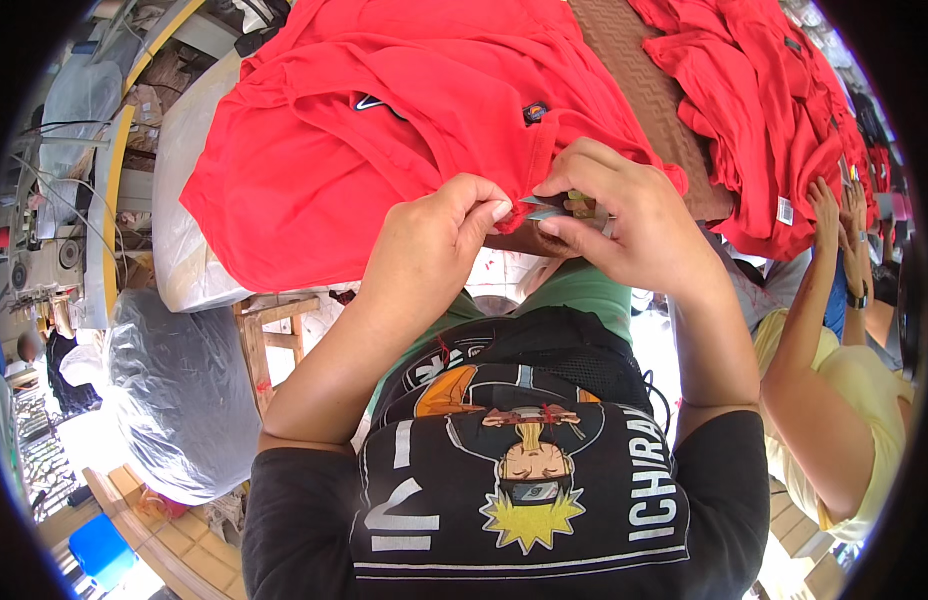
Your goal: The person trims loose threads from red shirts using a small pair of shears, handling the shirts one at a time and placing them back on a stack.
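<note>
In the head view, the hem of a red shirt (384, 130) is pinched by the left hand (439, 245); just beside it, small snips (556, 207) are gripped by the right hand (624, 225). Fabric could be nicked if the hem slips.

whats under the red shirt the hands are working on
Under the red shirt, a pale plastic-covered bundle shows at its left edge and a brown patterned surface at its right. The cloth hides everything directly beneath it.
</note>
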The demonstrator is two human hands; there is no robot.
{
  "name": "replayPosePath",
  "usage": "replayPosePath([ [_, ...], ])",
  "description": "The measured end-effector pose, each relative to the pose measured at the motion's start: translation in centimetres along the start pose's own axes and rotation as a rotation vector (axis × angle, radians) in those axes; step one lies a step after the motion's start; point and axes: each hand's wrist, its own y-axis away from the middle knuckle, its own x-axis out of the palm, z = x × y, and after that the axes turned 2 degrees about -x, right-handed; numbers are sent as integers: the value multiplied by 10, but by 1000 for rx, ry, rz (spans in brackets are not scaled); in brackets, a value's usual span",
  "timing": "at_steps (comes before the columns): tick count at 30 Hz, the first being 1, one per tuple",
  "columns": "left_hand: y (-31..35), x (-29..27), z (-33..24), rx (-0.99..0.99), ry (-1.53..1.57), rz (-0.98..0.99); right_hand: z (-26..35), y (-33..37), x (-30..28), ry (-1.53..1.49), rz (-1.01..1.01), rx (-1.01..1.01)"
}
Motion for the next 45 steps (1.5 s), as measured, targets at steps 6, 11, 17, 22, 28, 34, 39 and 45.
replayPosePath([
  [6, -2, 0, 8, 28, 237, -4, -12, -6, 20, -151, -89, -28],
  [11, -1, -8, 6, -46, 448, 84, -14, -6, 22, -168, -114, -6],
  [17, -4, -10, 3, -133, 365, 102, -12, -4, 20, -188, -80, 30],
  [22, -4, -7, 0, -77, 234, 47, -8, -2, 15, -117, -85, -17],
  [28, -4, -6, 5, -35, 189, 44, -5, -5, -4, -66, -25, -91],
  [34, -4, -5, 2, -22, 163, 39, -5, -10, -9, 9, 5, -161],
  [39, -4, -4, 1, -11, 135, 27, 0, -12, -7, 20, 67, -107],
  [45, -5, -3, 2, -9, 130, 36, 3, -14, -7, 57, 85, -114],
])
